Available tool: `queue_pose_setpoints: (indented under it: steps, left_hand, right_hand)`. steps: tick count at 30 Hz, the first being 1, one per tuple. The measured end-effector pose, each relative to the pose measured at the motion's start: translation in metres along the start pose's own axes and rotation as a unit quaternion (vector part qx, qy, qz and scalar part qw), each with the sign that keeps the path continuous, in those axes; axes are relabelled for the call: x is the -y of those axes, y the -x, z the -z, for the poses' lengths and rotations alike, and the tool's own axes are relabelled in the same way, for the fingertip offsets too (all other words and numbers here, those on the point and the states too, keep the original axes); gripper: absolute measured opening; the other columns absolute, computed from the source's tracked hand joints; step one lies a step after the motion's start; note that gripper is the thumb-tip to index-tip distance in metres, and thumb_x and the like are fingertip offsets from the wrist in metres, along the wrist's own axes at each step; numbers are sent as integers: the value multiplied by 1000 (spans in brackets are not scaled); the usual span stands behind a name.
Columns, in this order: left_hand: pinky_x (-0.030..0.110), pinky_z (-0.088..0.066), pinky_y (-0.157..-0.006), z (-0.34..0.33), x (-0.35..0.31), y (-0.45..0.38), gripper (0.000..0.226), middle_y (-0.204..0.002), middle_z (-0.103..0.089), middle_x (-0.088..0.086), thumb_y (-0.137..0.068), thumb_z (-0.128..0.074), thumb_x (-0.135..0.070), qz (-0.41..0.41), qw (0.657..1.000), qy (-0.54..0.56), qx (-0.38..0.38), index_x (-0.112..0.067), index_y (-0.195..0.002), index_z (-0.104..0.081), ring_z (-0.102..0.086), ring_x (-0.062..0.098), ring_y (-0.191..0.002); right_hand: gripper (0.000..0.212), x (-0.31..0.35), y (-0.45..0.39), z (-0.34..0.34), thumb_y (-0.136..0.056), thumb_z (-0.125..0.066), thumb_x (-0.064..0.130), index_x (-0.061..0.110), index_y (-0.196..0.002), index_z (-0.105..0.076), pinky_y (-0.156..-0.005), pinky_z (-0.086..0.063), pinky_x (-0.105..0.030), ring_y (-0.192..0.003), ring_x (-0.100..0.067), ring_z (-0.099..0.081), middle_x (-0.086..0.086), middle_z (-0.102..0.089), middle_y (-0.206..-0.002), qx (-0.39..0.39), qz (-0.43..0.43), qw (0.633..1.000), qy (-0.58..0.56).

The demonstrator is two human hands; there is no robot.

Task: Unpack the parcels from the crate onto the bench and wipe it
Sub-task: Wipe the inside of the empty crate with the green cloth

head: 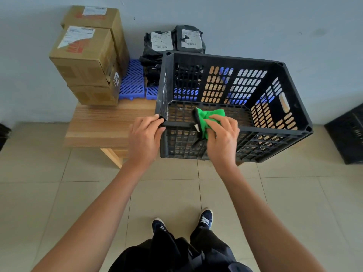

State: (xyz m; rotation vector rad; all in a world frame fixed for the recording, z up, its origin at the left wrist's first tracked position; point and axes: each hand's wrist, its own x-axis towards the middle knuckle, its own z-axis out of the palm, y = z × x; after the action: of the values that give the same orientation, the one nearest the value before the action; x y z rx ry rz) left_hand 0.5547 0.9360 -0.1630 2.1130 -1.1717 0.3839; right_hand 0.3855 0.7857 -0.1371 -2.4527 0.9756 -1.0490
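Observation:
A black slotted plastic crate (275, 95) stands on the wooden bench (102, 126) with no parcels visible inside it. My left hand (144, 138) grips the crate's near left corner. My right hand (223, 135) holds a bunched green cloth (208, 118) against the crate's near rim, with a thin black strip hanging beside it. Stacked cardboard boxes (84, 55) with shipping labels sit at the bench's left end. Black plastic mailer parcels (172, 42) with white labels are piled against the wall behind the crate.
Blue plastic grid tiles (133, 81) lie on the bench between the boxes and the mailers. Another black crate (347, 134) stands on the tiled floor at the right edge. My feet (182, 220) are on the beige tiles in front of the bench.

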Motion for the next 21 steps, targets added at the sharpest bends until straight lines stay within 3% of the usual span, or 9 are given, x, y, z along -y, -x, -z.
queue_pose_setpoints:
  steps: [6,12,18,21]
  left_hand:
    - [48,-47,-82,-1,2,0,22,-118,-70,2,-97,-67,-16,-2,1000,-10,-6,-10,-116,-75,-61,30,-104]
    - [40,-41,-76,-1,9,-5,21,-113,-73,-1,-99,-69,-26,-24,999,-28,-22,-14,-113,-78,-60,27,-99]
    - [47,-44,-88,1,-8,-3,23,-119,-70,2,-95,-70,-17,5,998,-54,-18,-11,-116,-75,-57,29,-114]
    - [42,-36,-99,-4,-38,0,33,-129,-65,2,-94,-65,-10,-52,997,-53,-21,-12,-126,-69,-53,26,-126]
  right_hand:
    - [27,52,5,-31,-91,-68,3,8,-116,-75,-96,-43,-47,-113,-34,-57,-8,-70,-121,83,82,993,-13]
    - [38,-7,3,-6,-80,-68,-14,3,-113,-75,-93,-45,-49,-111,-36,-59,-9,-71,-120,34,31,999,21]
    - [37,-44,0,21,-83,-67,-15,0,-115,-75,-96,-46,-56,-114,-39,-58,-13,-70,-121,26,7,999,26]
    - [34,-39,-3,24,-85,-67,-10,2,-115,-75,-96,-45,-51,-114,-36,-57,-12,-70,-121,13,19,1000,19]
